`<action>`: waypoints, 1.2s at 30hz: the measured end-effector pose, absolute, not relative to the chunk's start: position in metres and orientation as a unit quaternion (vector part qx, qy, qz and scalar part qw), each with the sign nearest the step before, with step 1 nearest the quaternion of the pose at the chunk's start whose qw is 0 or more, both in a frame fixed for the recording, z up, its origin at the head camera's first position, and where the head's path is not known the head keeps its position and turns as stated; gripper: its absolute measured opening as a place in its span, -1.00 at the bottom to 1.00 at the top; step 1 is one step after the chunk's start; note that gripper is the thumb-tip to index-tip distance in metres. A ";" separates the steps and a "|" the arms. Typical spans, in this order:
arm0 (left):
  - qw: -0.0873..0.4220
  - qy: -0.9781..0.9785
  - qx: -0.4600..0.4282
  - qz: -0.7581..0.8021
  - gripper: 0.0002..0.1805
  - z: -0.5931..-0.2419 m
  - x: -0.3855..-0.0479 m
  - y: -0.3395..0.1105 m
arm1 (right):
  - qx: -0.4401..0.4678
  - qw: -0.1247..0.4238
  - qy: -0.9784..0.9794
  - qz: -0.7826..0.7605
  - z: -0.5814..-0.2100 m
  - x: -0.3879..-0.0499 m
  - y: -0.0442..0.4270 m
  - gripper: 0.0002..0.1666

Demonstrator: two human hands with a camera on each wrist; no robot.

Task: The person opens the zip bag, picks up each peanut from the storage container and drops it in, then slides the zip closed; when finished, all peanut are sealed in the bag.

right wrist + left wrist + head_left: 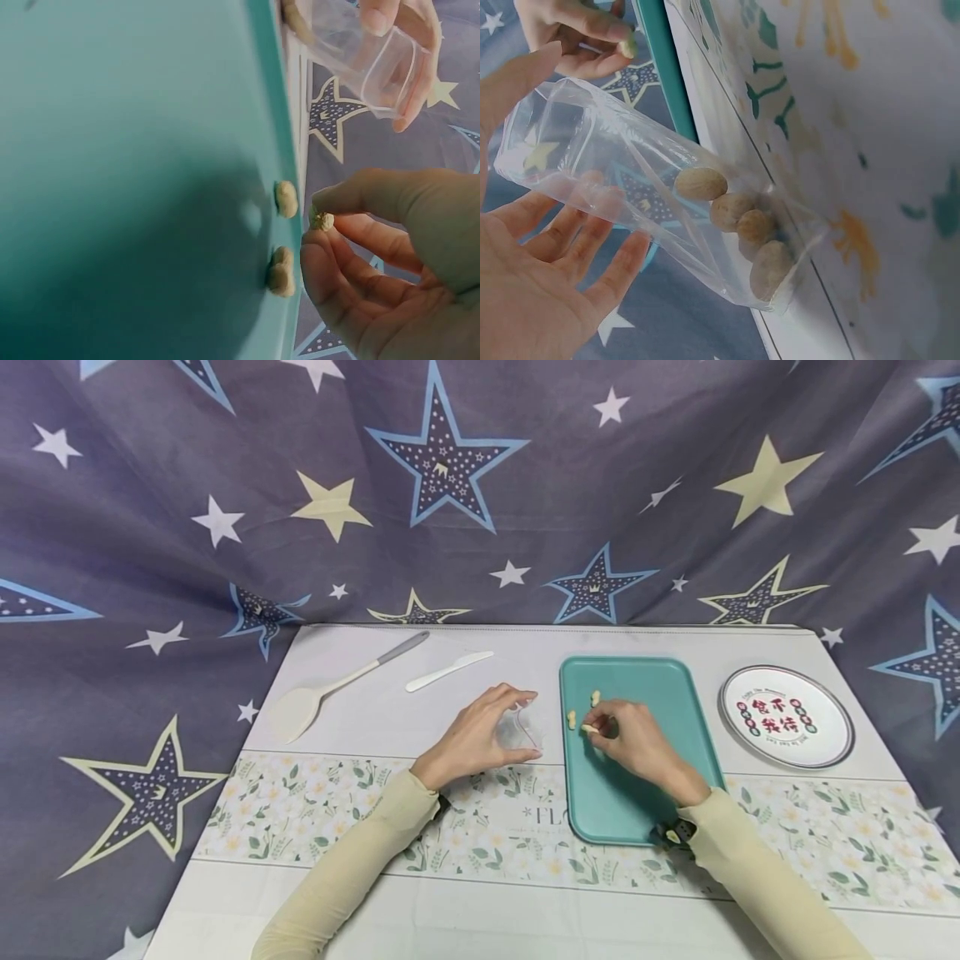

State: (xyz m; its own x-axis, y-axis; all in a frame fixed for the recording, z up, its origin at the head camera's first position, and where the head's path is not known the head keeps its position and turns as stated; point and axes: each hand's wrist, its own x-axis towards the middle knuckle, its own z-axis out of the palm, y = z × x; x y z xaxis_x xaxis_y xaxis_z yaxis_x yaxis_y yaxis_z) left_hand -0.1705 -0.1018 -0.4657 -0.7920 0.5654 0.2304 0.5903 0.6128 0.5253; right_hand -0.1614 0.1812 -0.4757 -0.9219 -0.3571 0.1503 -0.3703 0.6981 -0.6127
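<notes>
Sleeves (352,877) in pale yellow cover my forearms on the near side, reaching over the floral band (480,839) of the table cover. Just beyond, the teal tray (611,806) lies lengthwise toward me, to the right of middle, so I think my right side can work over it without stretching.

My left hand (472,737), just left of the tray, is curved round a clear plastic bag (649,180), thumb and fingers well apart; that spread seems meant to hold its mouth wide. Peanuts in their shells (701,183) are gathered in the bag's bottom, where their weight probably draws the film down. Whether that bottom rests on the table I cannot tell.

My right hand (636,742) has thumb and forefinger together, pinching one peanut (323,220) above the tray's left side; such a small thing likely suits fingertips better than a full grasp. Two more peanuts (572,720) lie on the tray close along its left edge, the side nearer the bag.

Off to the right sits a round plate (828,737), apart from the tray. Farther left lie a spoon (321,693) and a white knife (450,672), both untouched. Behind everything hangs the starry backdrop (480,564).
</notes>
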 end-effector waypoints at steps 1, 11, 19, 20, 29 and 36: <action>0.021 -0.898 -0.322 -0.300 -0.07 -0.466 -0.170 -0.102 | 0.199 0.011 -0.920 0.337 -0.474 -0.161 0.180 -0.81; 0.024 -0.898 -0.322 -0.298 -0.09 -0.465 -0.169 -0.102 | 0.211 0.019 -0.902 0.375 -0.458 -0.160 0.165 -0.83; 0.022 -0.898 -0.322 -0.298 -0.08 -0.466 -0.169 -0.102 | 0.216 0.026 -0.901 0.375 -0.448 -0.159 0.154 -0.83; 0.022 -0.898 -0.322 -0.298 -0.08 -0.466 -0.169 -0.102 | 0.218 0.027 -0.901 0.375 -0.447 -0.159 0.153 -0.83; 0.023 -0.896 -0.326 -0.301 -0.08 -0.466 -0.169 -0.102 | 0.228 0.028 -0.894 0.385 -0.439 -0.155 0.142 -0.80; 0.024 -0.893 -0.330 -0.307 -0.08 -0.464 -0.169 -0.101 | 0.236 0.018 -0.888 0.394 -0.438 -0.154 0.132 -0.79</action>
